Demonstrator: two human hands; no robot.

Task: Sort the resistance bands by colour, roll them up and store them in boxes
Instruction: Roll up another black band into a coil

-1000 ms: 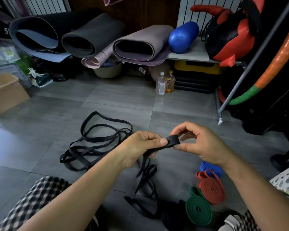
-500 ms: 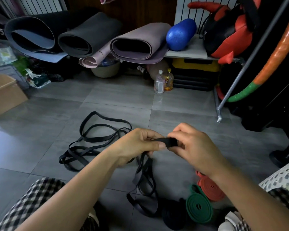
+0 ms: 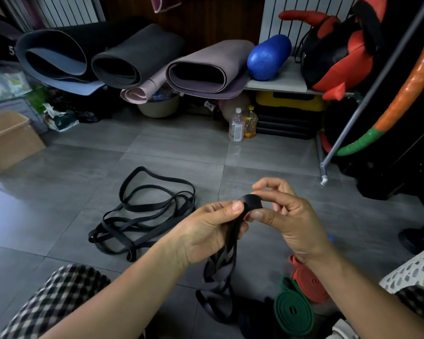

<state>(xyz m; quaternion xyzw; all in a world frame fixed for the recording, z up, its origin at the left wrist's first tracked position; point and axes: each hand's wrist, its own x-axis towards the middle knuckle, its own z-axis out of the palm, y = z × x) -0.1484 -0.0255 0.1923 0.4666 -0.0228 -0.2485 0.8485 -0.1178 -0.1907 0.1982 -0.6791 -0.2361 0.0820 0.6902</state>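
Head view, looking down at both hands held close together over the grey tiled floor (image 3: 176,152). The left hand (image 3: 206,233) grips a black resistance band (image 3: 252,201): its thumb presses flat on top of the strap and its fingers curl round beneath. The right hand (image 3: 289,218), just beside it, pinches the same band where the end is bent over into a small tight curl, thumb below and a finger behind. Its index finger is lifted clear and crooked above the curl. Between the two hands the strap runs short and taut. From under the left hand the rest of the band drops in several loose loops to the floor below the wrists.

Beyond the left hand, well apart from it, a tangle of more black bands (image 3: 142,216) lies spread flat on the tiles. Below the right wrist sit two rolled coils touching each other, a red band (image 3: 309,282) partly hidden by the forearm and a green band (image 3: 293,311) nearer the camera. A sliver of blue (image 3: 330,238) shows just past the right wrist, too little of it to tell what it is. Far out to the left of the left hand stands an open cardboard box (image 3: 10,143).
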